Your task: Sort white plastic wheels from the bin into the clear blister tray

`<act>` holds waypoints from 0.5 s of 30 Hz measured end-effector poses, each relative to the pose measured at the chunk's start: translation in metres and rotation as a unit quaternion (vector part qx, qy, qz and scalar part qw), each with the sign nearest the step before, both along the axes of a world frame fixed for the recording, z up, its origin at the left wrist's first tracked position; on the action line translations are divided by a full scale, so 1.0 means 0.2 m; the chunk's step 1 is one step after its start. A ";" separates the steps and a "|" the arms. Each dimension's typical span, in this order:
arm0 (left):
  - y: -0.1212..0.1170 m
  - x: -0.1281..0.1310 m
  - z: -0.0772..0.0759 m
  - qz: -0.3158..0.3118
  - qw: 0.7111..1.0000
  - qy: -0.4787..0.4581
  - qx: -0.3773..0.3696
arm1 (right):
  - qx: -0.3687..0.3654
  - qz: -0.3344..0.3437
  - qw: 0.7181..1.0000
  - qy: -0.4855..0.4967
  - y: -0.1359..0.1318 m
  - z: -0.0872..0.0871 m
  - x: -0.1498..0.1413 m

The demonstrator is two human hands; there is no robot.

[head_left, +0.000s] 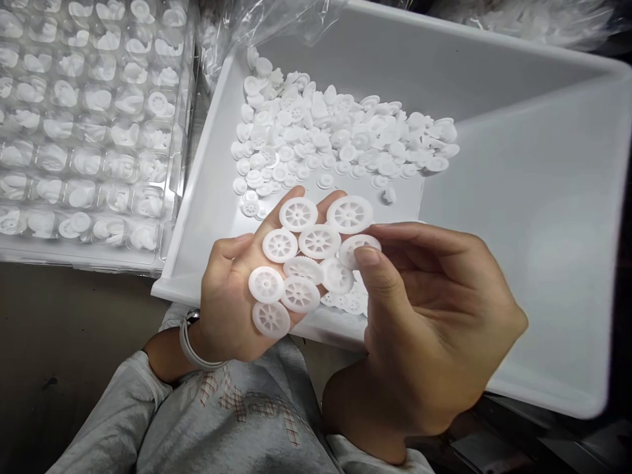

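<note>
My left hand (232, 289) is palm up with its fingers extended, and several white spoked plastic wheels (319, 241) rest across the palm and fingers. One wheel among them, near the middle, shows a finely toothed rim. My right hand (434, 316) pinches a single white wheel (359, 251) between thumb and fingers, at the right side of that group; it overlaps a neighbouring wheel. Both hands are over the near part of a large white bin (518, 217). Behind them, inside the bin, lies a pile of small white plastic parts (336, 131), many round and some toothed.
To the left is a clear compartment tray (162, 197), its cells filled with white parts. Clear plastic bags (276, 20) lie at the bin's far left corner and behind its far rim. More white parts (345, 301) lie in the bin below my hands.
</note>
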State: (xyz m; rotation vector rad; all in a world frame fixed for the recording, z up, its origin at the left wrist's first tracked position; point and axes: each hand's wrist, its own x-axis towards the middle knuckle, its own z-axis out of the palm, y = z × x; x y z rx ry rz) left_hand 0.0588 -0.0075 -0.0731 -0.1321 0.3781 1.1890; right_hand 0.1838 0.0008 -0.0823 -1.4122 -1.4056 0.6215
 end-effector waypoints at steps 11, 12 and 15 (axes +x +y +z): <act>0.01 -0.01 0.01 -0.003 1.000 -0.009 -0.011 | 0.028 -0.027 0.992 -0.123 -0.02 0.01 -0.03; 0.01 -0.01 0.01 -0.006 1.000 -0.010 -0.010 | 0.028 -0.021 0.992 -0.119 -0.02 0.02 -0.03; 0.00 -0.01 0.01 -0.013 1.000 -0.019 -0.008 | 0.021 0.011 0.996 -0.082 -0.02 0.03 -0.03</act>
